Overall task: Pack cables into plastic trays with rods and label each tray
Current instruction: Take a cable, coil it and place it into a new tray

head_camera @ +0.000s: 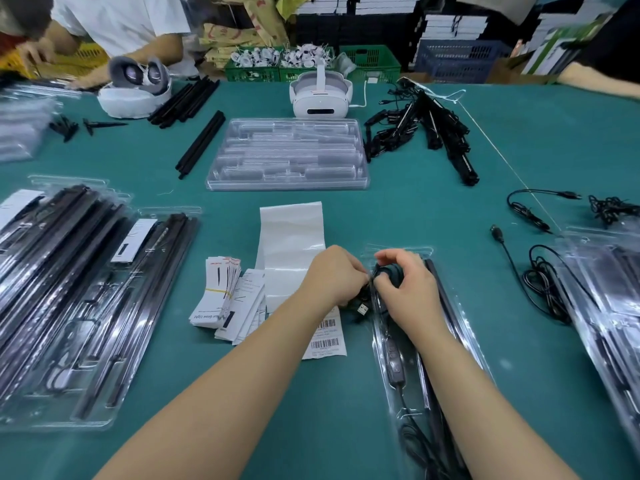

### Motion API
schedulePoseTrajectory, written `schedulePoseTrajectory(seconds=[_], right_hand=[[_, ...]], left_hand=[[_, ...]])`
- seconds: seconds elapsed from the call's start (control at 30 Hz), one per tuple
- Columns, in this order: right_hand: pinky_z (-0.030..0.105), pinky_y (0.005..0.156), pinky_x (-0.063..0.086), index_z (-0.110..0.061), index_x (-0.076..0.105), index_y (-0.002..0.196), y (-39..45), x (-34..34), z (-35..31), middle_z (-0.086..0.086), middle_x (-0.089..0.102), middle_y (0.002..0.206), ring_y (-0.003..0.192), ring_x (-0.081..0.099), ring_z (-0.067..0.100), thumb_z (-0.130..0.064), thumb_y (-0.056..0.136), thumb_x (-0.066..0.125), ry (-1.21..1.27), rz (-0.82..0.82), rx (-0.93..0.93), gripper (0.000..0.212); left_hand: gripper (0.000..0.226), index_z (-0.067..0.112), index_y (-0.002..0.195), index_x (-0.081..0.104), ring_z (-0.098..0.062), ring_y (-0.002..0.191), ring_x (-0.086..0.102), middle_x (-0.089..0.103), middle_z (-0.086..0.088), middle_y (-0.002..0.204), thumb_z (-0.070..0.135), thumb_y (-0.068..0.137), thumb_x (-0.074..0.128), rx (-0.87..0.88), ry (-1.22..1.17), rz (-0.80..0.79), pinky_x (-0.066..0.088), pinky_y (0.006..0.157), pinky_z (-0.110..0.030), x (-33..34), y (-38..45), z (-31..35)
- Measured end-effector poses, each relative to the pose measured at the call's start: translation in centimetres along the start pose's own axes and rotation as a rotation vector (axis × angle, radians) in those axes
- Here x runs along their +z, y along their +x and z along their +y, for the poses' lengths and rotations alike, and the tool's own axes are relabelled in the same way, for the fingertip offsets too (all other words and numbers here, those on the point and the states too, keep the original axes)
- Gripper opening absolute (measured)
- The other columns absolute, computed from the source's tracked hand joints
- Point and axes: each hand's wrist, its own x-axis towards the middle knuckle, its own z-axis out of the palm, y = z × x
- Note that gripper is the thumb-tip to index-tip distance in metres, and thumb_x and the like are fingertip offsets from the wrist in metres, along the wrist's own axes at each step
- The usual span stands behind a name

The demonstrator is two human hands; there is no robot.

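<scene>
Both hands meet over far end of clear plastic tray (450, 327), near-centre on green desk (415, 209). Left hand (334, 275) grip pinched on black cable (360, 299) beside USB plug (362, 309). Right hand (403, 287) grip clamped on coiled part of cable. Black rod (446, 306) lies along tray's right side. Label strip (323, 336) just left of tray. Filled trays (86, 289) stacked at left.

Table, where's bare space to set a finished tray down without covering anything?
Bare green cloth lies between the stack of empty trays and the label roll, and right of the tray being packed, before the loose cable. The left edge is crowded with packed trays; cards and both hands fill the near centre.
</scene>
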Motion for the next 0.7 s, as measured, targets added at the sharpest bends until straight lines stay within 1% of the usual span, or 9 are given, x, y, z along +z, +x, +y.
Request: schedulePoseTrajectory(seconds=[0.07, 0.17, 0.23, 0.3, 0.37, 0.43, 0.53, 0.6, 0.7], right_hand=[[0.038, 0.108, 0.040, -0.014, 0.067, 0.106, 0.1, 0.1, 0.1, -0.027, 0.054, 0.095, 0.105, 0.057, 0.015, 0.000, 0.083, 0.060, -0.017, 0.000, 0.005, 0.028], [0.006, 0.089, 0.036, -0.017, 0.066, 0.108, 0.2, 0.1, 0.4, -0.013, 0.059, 0.103, 0.107, 0.056, 0.013, 0.000, 0.083, 0.061, -0.028, 0.017, 0.034, 0.032], [-0.002, 0.082, 0.031, -0.017, 0.066, 0.112, 0.3, 0.3, 0.6, -0.006, 0.058, 0.111, 0.103, 0.052, 0.007, -0.001, 0.083, 0.060, -0.042, 0.029, 0.045, 0.034], [-0.002, 0.081, 0.030, -0.017, 0.066, 0.114, 0.3, 0.4, 0.8, -0.005, 0.057, 0.113, 0.102, 0.050, 0.006, -0.001, 0.083, 0.061, -0.047, 0.034, 0.049, 0.036], [0.004, 0.081, 0.031, -0.016, 0.066, 0.115, 0.4, 0.5, 0.9, -0.005, 0.057, 0.113, 0.103, 0.051, 0.008, -0.001, 0.083, 0.061, -0.055, 0.037, 0.043, 0.036], [0.009, 0.083, 0.031, -0.015, 0.065, 0.115, 0.5, 0.6, 1.0, -0.004, 0.057, 0.112, 0.103, 0.051, 0.009, -0.001, 0.083, 0.061, -0.069, 0.039, 0.038, 0.035], [0.002, 0.081, 0.029, -0.015, 0.065, 0.114, 0.6, 0.6, 1.1, -0.005, 0.058, 0.112, 0.101, 0.050, 0.006, -0.001, 0.083, 0.062, -0.078, 0.043, 0.034, 0.034], [0.001, 0.079, 0.028, -0.016, 0.065, 0.114, 0.6, 0.5, 1.2, -0.005, 0.059, 0.111, 0.099, 0.049, 0.005, -0.002, 0.083, 0.062, -0.078, 0.044, 0.039, 0.034], [-0.002, 0.078, 0.029, -0.018, 0.065, 0.114, 0.6, 0.6, 1.2, -0.007, 0.060, 0.108, 0.097, 0.049, 0.004, -0.003, 0.083, 0.061, -0.076, 0.043, 0.042, 0.035]], left_hand=[[0.024, 0.017, 0.082, 0.075, -0.020, 0.049, 0.065, 0.068, -0.005, 0.070, 0.002, 0.090, 0.057, -0.073, -0.177, -0.081, 0.061, 0.059, -0.029, -0.2, -0.4, 0.0], [0.019, 0.002, 0.099, 0.073, -0.015, 0.050, 0.063, 0.064, -0.012, 0.071, -0.006, 0.092, 0.057, -0.132, -0.375, -0.153, 0.063, 0.067, -0.034, -0.2, -0.8, -0.4], [0.020, -0.001, 0.107, 0.073, -0.014, 0.054, 0.061, 0.064, -0.013, 0.074, -0.005, 0.092, 0.061, -0.120, -0.380, -0.163, 0.061, 0.061, -0.026, -0.3, -1.0, -0.9], [0.021, 0.005, 0.108, 0.075, -0.016, 0.061, 0.060, 0.067, -0.013, 0.080, -0.002, 0.092, 0.064, -0.107, -0.339, -0.169, 0.059, 0.060, -0.023, -0.3, -1.2, -1.2], [0.022, 0.008, 0.113, 0.072, -0.020, 0.064, 0.064, 0.068, -0.014, 0.085, 0.001, 0.096, 0.060, -0.116, -0.315, -0.192, 0.062, 0.064, -0.031, -0.2, -1.5, -1.2], [0.025, 0.009, 0.121, 0.066, -0.024, 0.062, 0.070, 0.067, -0.019, 0.087, 0.002, 0.099, 0.055, -0.130, -0.300, -0.221, 0.062, 0.059, -0.033, 0.0, -1.6, -1.0], [0.026, 0.007, 0.124, 0.063, -0.021, 0.053, 0.070, 0.064, -0.023, 0.073, 0.002, 0.100, 0.053, -0.147, -0.344, -0.231, 0.061, 0.054, -0.031, 0.0, -1.7, -0.8], [0.021, 0.006, 0.117, 0.063, -0.019, 0.043, 0.065, 0.061, -0.020, 0.063, 0.000, 0.098, 0.057, -0.168, -0.430, -0.206, 0.061, 0.053, -0.032, 0.1, -1.7, -1.0], [0.003, 0.003, 0.095, 0.062, -0.019, 0.042, 0.063, 0.061, -0.014, 0.053, 0.002, 0.094, 0.065, -0.185, -0.462, -0.096, 0.062, 0.058, -0.037, 0.7, -1.6, -1.4]])
